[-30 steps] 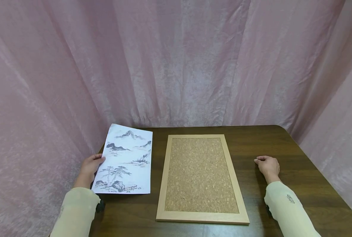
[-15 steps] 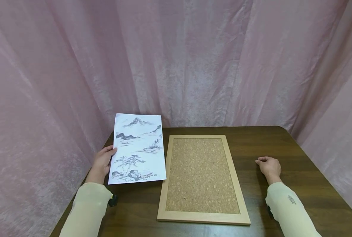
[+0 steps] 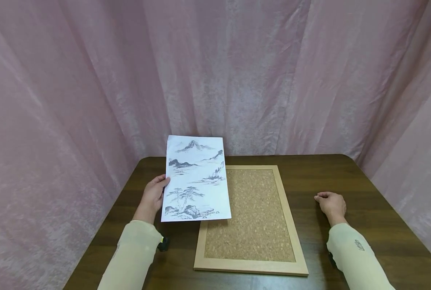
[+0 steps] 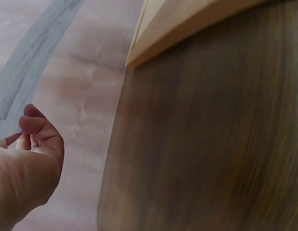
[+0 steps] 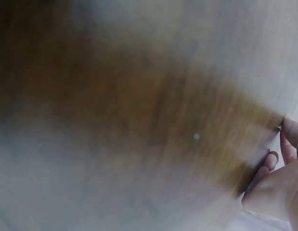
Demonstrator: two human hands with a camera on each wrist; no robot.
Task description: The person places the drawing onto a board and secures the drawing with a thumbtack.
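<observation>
My left hand (image 3: pixel 153 197) grips a white sheet of paper (image 3: pixel 197 181) by its left edge, thumb on the front. The sheet carries a grey ink landscape of mountains and pines. It is held up, tilted toward me, and covers the upper left part of a wood-framed cork board (image 3: pixel 253 217) lying on the table. In the left wrist view, the hand (image 4: pixel 33 163) has curled fingers, and a corner of the board's frame (image 4: pixel 173 29) shows. My right hand (image 3: pixel 332 206) rests on the table, right of the board, fingers loosely bent; nothing clearly shows in it.
The dark brown wooden table (image 3: pixel 302 173) has rounded far corners. Pink velvet curtains (image 3: pixel 259 80) hang behind it and along both sides. Bare tabletop lies between the board and my right hand.
My left hand has carried the paper rightward and slightly up, from beside the board to over its left part. The board and right hand have stayed in place.
</observation>
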